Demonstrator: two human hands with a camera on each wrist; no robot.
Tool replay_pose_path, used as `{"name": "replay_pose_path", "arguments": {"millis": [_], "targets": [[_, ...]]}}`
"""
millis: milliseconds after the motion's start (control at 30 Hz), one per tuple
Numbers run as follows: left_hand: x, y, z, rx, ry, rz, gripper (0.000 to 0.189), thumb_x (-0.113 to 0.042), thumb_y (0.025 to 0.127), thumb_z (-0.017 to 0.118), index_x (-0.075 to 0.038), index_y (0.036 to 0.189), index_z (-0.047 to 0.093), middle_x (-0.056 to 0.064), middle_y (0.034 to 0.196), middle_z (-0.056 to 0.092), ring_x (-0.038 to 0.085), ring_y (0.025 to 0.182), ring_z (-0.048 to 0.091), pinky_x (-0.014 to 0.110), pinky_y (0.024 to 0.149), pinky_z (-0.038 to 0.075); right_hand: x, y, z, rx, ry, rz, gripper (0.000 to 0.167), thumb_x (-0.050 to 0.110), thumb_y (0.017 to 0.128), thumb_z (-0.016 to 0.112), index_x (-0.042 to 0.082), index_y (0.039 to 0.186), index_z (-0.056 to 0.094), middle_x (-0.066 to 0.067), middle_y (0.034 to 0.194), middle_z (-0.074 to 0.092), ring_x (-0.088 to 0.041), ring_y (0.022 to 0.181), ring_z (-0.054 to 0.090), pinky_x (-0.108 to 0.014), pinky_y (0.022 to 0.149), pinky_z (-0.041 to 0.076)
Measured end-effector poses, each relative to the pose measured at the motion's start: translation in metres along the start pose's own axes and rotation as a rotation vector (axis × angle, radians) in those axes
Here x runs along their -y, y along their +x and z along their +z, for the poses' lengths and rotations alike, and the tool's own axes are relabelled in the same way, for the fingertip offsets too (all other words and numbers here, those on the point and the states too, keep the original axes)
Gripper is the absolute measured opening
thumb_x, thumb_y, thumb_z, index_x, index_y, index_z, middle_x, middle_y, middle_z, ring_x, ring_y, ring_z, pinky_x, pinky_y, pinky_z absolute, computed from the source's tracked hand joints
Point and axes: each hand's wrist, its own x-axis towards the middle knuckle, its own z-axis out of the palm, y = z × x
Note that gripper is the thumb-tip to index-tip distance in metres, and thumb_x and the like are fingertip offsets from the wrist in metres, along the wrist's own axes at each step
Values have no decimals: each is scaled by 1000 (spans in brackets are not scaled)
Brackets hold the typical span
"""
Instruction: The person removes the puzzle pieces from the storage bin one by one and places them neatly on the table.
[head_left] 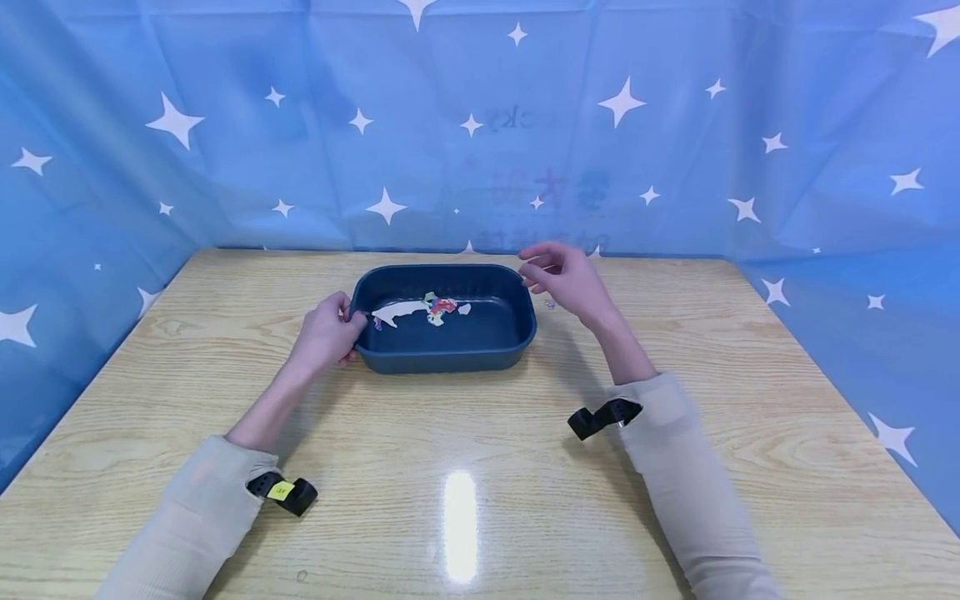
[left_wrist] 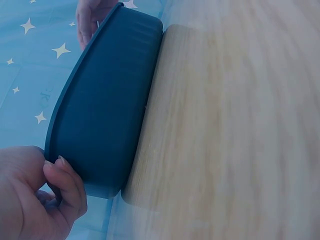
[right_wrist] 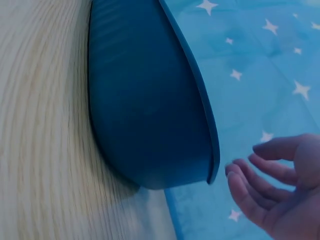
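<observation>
A dark blue rectangular plastic basin (head_left: 442,362) sits upright on the wooden table. Inside lie torn-looking scraps: a long white piece (head_left: 397,312), a multicoloured piece (head_left: 441,310) and a small white bit (head_left: 465,309). My left hand (head_left: 324,332) grips the basin's left end, thumb over the rim and fingers curled outside, as the left wrist view also shows. At the opposite end, my right hand (head_left: 567,279) hovers just beyond the rim, fingers loosely bent and holding nothing. In the right wrist view a gap separates its fingertips (right_wrist: 231,170) from the basin wall.
A tiny coloured scrap (head_left: 551,304) lies on the table (head_left: 360,467) just right of the basin. Behind the table's far edge hangs a blue curtain (head_left: 300,167) with white stars. Black wrist cameras (head_left: 600,418) are strapped over both sleeves.
</observation>
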Motion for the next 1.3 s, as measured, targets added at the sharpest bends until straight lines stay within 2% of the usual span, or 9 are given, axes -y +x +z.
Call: {"name": "replay_pose_path", "arguments": {"millis": [167,267,400,700,967,1300], "targets": [[0,0,0,2,-7,-4,15,-14,98,45,-5,87,41,7,55,58,18,45,57,28,46,50,3,3,11,69,-1,-27,35,20,100,64,0,129,61,-19,120,68,-36,101,69,-34,76,59],[0,0,0,3,-6,-5,15,-14,98,45,-5,87,41,8,56,58,19,45,57,28,47,50,4,5,19,121,-20,-41,35,17,101,63,-3,129,61,-19,121,67,-39,105,67,-41,86,58],[0,0,-1,2,0,-4,15,-14,98,45,-5,88,42,8,56,59,19,45,57,29,47,50,6,9,31,158,-46,-39,34,15,101,62,-4,129,62,-19,121,67,-40,104,66,-49,90,55],[-1,-1,-1,4,-3,-2,15,-13,99,45,-4,87,41,8,55,58,17,44,56,28,46,50,10,18,58,182,-168,-74,29,13,101,61,-3,125,65,-16,119,70,-28,104,67,-38,90,55],[-1,-2,-1,2,-3,1,15,-12,98,45,-4,86,41,7,54,58,16,43,55,28,45,50,6,27,75,210,-221,-50,27,11,101,61,-3,123,66,-17,119,69,-29,110,64,-40,96,51],[0,0,-1,0,-9,-4,15,-13,98,46,-4,87,42,7,55,58,16,44,56,28,46,50,3,28,85,248,-368,5,27,9,99,62,1,125,67,-14,120,69,-28,112,64,-40,100,50]]}}
